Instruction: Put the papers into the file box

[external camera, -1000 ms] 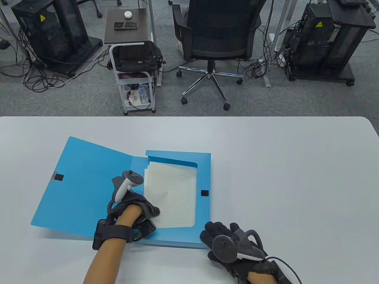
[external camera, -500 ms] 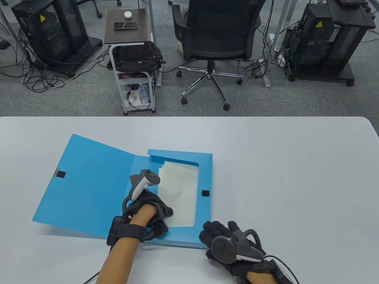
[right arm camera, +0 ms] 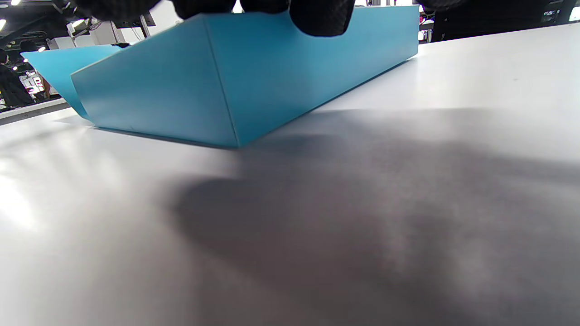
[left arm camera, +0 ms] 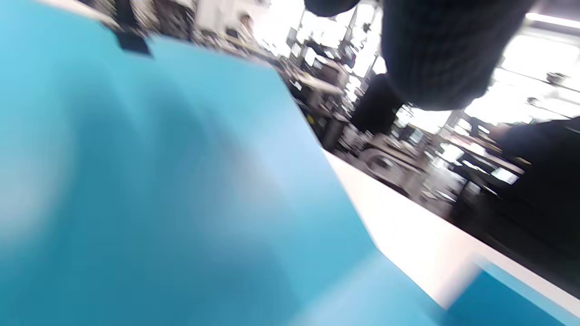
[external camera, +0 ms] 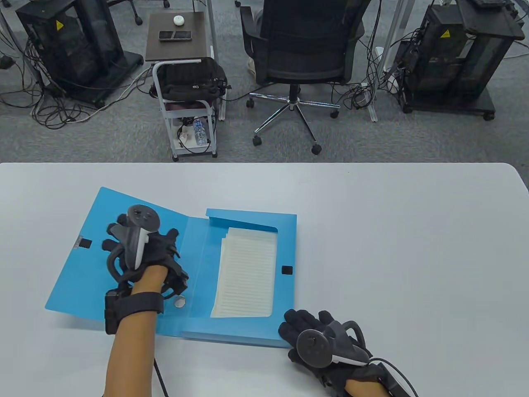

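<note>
The blue file box lies open on the white table, its lid folded out flat to the left. A stack of lined white papers lies flat inside the tray. My left hand is over the lid with its fingers spread and holds nothing. The blurred left wrist view shows the lid under the fingers. My right hand rests on the box's near right corner. In the right wrist view the fingertips lie on the box's top rim.
Black fastener tabs sit on the lid's left edge and the tray's right rim. A round metal ring shows on the spine. Bare table lies to the right. An office chair and a cart stand beyond the far edge.
My left hand has lifted off the papers and moved left over the lid, fingers now spread. The papers lie uncovered in the tray. The right hand has stayed on the corner.
</note>
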